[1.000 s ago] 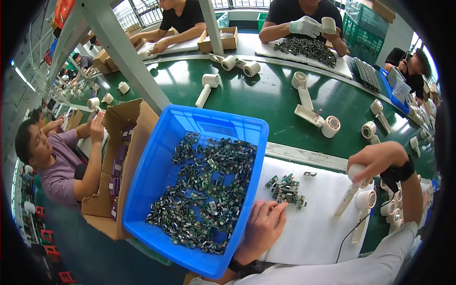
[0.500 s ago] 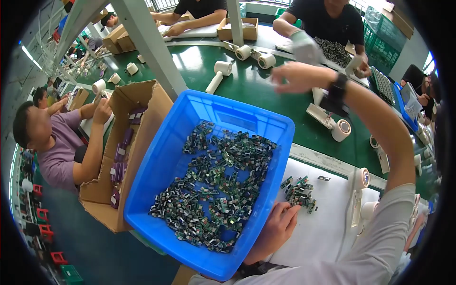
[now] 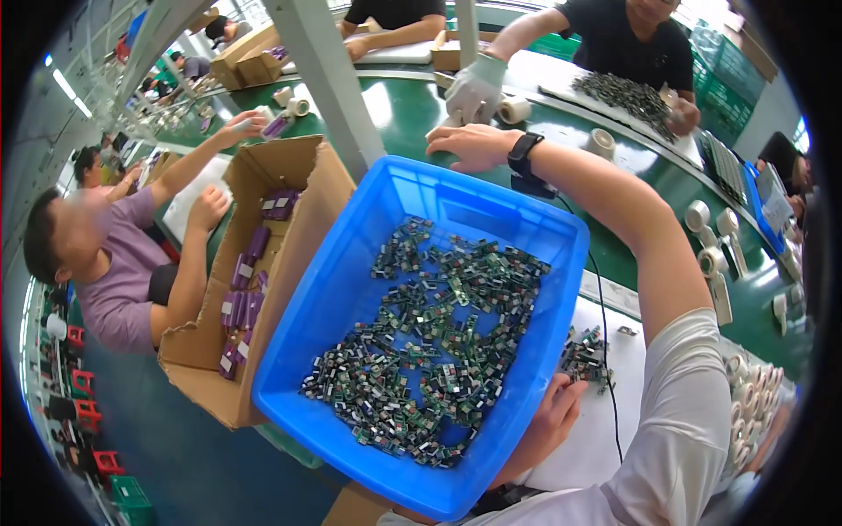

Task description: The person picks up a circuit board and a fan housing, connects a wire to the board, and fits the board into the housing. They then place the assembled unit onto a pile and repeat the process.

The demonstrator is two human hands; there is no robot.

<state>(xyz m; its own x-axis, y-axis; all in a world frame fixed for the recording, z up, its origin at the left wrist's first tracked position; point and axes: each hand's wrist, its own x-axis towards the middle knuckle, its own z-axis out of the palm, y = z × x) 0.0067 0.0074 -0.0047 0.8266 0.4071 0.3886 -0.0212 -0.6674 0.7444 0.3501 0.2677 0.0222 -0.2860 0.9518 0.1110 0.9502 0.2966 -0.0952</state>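
My right hand (image 3: 474,147), with a black band on its wrist, reaches palm down over the green belt (image 3: 399,118), its fingers stretched out. Just beyond it is a co-worker's gloved hand (image 3: 476,90), with a pale part partly hidden between the two. Beside the right wall of the blue bin (image 3: 294,307), my left hand (image 3: 551,421) has its fingers bent, near a small pile of circuit boards (image 3: 586,358) on a white mat (image 3: 583,438). Whatever those fingers hold is hidden. Many small green circuit boards (image 3: 456,316) lie loose in the bin.
Left of the bin stands a cardboard box (image 3: 197,377) holding purple wrapped packs (image 3: 241,272). A grey post (image 3: 329,79) rises behind it. White round-headed housings with handles (image 3: 728,232) lie on the belt. A black cable (image 3: 605,324) crosses the mat. Co-workers sit at left and opposite.
My right hand has swung left across the belt toward the co-worker's gloved hand, which has also moved left. My left hand stays beside the bin. The view has shifted, and housings near the mat have moved.
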